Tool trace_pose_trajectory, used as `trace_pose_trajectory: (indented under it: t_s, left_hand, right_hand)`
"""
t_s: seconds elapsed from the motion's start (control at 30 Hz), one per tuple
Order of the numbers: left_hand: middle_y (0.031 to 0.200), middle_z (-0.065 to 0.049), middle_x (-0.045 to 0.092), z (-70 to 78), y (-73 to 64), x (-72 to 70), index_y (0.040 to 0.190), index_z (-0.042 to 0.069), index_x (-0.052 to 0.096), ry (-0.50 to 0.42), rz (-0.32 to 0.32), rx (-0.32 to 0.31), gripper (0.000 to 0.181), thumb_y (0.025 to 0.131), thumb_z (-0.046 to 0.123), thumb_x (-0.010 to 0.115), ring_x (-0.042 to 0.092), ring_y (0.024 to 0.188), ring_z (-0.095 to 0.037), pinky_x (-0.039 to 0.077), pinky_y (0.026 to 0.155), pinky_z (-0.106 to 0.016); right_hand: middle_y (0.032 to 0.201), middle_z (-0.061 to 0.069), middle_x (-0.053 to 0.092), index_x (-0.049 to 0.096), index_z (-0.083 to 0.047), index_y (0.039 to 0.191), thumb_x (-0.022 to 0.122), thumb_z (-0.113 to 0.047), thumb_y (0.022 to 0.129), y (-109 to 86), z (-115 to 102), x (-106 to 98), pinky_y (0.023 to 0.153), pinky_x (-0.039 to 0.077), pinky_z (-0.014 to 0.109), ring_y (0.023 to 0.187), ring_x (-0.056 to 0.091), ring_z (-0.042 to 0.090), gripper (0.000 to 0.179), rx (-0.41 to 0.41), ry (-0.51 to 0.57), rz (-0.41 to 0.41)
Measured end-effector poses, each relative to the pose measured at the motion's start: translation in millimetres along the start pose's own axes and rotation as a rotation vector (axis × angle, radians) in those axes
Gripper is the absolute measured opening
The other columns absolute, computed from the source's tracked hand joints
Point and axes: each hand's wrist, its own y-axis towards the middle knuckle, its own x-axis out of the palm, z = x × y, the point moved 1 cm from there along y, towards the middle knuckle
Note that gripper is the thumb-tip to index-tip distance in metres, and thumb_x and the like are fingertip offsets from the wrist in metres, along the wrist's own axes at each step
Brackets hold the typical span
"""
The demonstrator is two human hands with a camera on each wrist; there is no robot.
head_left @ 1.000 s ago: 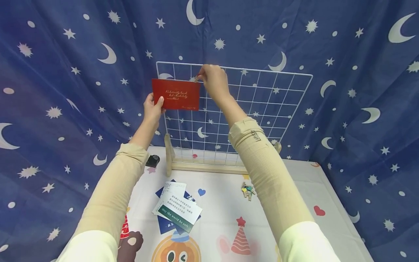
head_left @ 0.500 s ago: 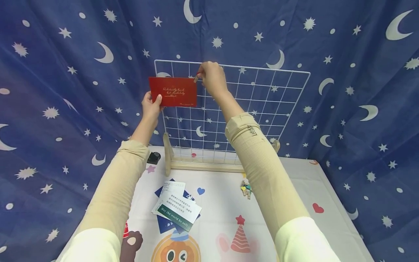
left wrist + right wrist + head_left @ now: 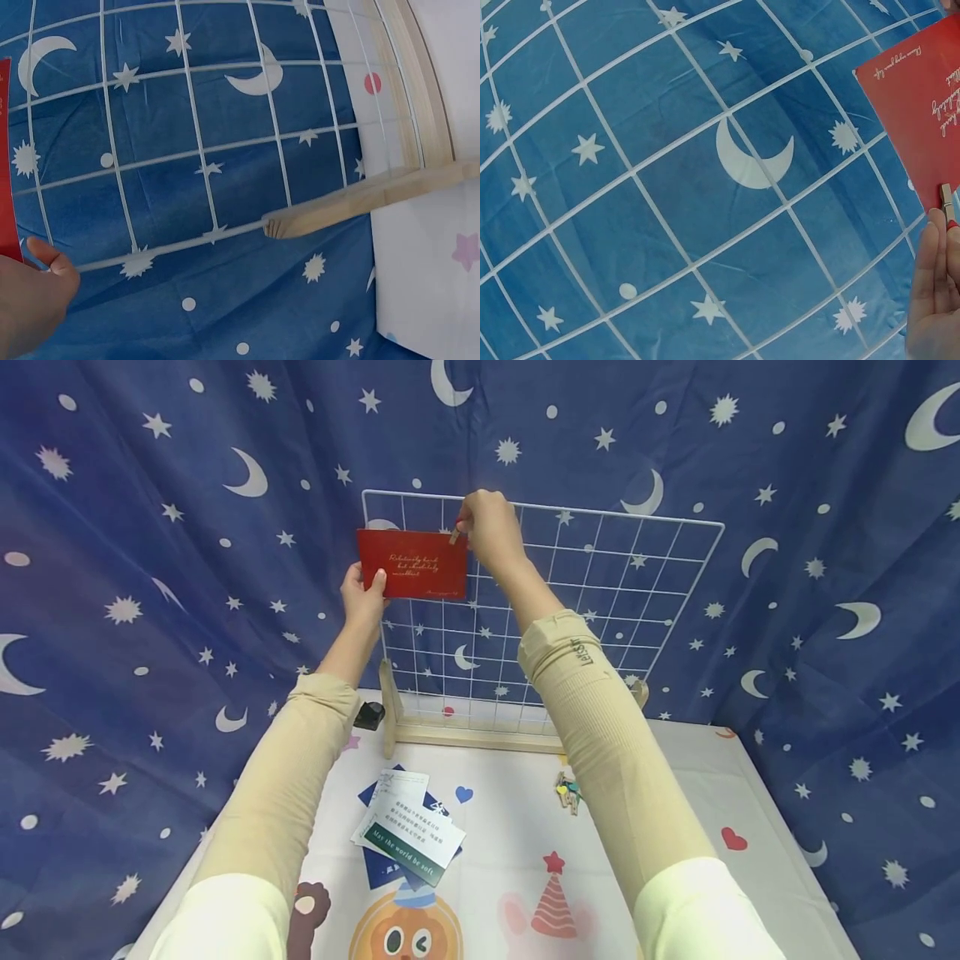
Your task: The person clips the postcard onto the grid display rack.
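A red card [image 3: 412, 564] with gold script lies against the upper left of a white wire grid [image 3: 570, 568]. My left hand [image 3: 363, 592] pinches its lower left corner, thumb in front; in the left wrist view only the card's edge and part of that hand [image 3: 37, 296] show. At the card's upper right corner my right hand [image 3: 491, 531] pinches a small wooden clothespin [image 3: 454, 536] with a red part. Seen from the right wrist, the clothespin [image 3: 947, 201] overlaps the card's corner, its tip over the card's face.
The grid stands in a wooden base [image 3: 480, 737] on the white tablecloth. Several postcards [image 3: 408, 835] lie in a pile at front left. A small heap of clothespins [image 3: 567, 793] lies near the right forearm. A black object [image 3: 369, 716] sits by the base's left foot.
Over the last second, the clothespin has come from the card's top edge down over its upper right corner. Both hands keep their hold; the head view has shifted slightly.
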Motion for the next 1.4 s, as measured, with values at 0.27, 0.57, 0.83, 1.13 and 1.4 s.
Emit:
trace_pose_trajectory:
  t_s: [0.27, 0.57, 0.83, 1.13, 1.4]
  left_hand:
    - [0.092, 0.004, 0.052, 4.2, -3.4, 3.7, 0.129, 0.007, 0.047, -0.020, 0.019, 0.011, 0.032, 0.097, 0.011, 0.049, 0.057, 0.087, -0.011, 0.050, 0.086, -0.027]
    - [0.085, 0.003, 0.045, 4.0, -5.3, 5.5, 0.117, 0.009, 0.046, -0.055, 0.190, 0.037, 0.032, 0.089, 0.003, 0.061, 0.051, 0.079, -0.008, 0.052, 0.089, -0.030]
    - [0.102, -0.004, 0.051, 2.5, -10.5, 6.3, 0.116, 0.007, 0.049, 0.047, 0.239, 0.131, 0.029, 0.089, 0.000, 0.059, 0.044, 0.085, -0.007, 0.050, 0.082, -0.025]
    - [0.123, -0.015, 0.054, 3.6, -14.1, 8.0, 0.130, 0.008, 0.050, 0.064, 0.211, 0.118, 0.036, 0.095, 0.001, 0.049, 0.045, 0.082, -0.005, 0.049, 0.081, -0.022]
    - [0.136, -0.012, 0.049, 8.3, -13.6, 3.4, 0.140, 0.012, 0.043, 0.020, 0.106, 0.094, 0.048, 0.094, 0.000, 0.050, 0.052, 0.107, -0.018, 0.047, 0.096, -0.024]
  right_hand:
    - [0.102, 0.011, 0.071, 0.069, -0.001, 0.105, 0.057, -0.012, 0.093, 0.4, -2.6, 2.3, 0.071, 0.054, 0.022, 0.077, 0.070, 0.018, 0.019, 0.022, 0.020, -0.009]
    - [0.105, 0.008, 0.070, 0.066, -0.003, 0.108, 0.053, -0.017, 0.096, -5.9, -7.6, 8.1, 0.079, 0.053, 0.025, 0.090, 0.067, 0.020, 0.023, 0.014, -0.013, 0.016]
    - [0.113, 0.009, 0.068, 0.063, -0.005, 0.116, 0.053, -0.016, 0.096, -10.4, -5.8, 12.6, 0.088, 0.052, 0.029, 0.103, 0.065, 0.023, 0.025, 0.017, 0.004, 0.034]
    - [0.115, 0.009, 0.068, 0.058, -0.009, 0.126, 0.054, -0.015, 0.095, -20.3, 2.9, 13.6, 0.071, 0.053, 0.027, 0.088, 0.067, 0.022, 0.032, -0.009, 0.005, 0.082]
    - [0.112, 0.008, 0.068, 0.058, -0.010, 0.125, 0.056, -0.015, 0.094, -22.4, 6.0, 9.0, 0.074, 0.053, 0.028, 0.088, 0.067, 0.022, 0.032, -0.029, 0.013, 0.104]
